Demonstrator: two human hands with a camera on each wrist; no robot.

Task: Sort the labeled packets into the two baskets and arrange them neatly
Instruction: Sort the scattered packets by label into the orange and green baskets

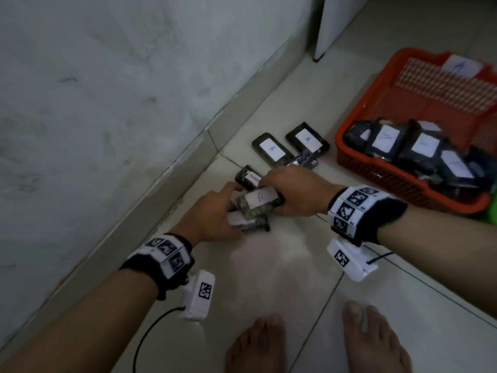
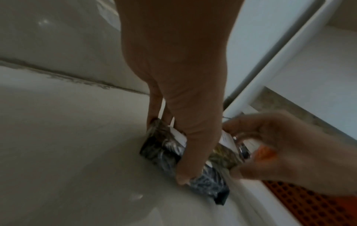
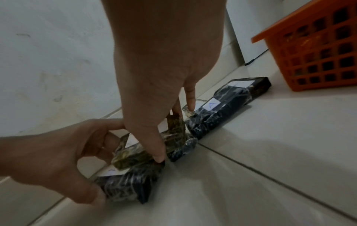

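Two labelled plastic-wrapped packets lie stacked on the tiled floor between my hands. My right hand (image 1: 274,195) pinches the upper greenish packet (image 1: 258,200), which also shows in the right wrist view as the greenish packet (image 3: 146,146). My left hand (image 1: 234,208) grips the lower dark packet (image 1: 247,223), with thumb and fingers on its ends in the left wrist view, dark packet (image 2: 160,148). Another dark packet (image 1: 247,177) lies just behind. Two packets marked A (image 1: 271,149) (image 1: 306,140) lie further back. The orange basket (image 1: 390,179) at right holds several labelled packets.
A grey wall and skirting run along the left, close to the packets. A white cabinet (image 1: 336,22) stands at the back. A green edge (image 1: 492,208) peeks from behind the orange basket. My bare feet (image 1: 255,345) are at the bottom, with open tiles in front of them.
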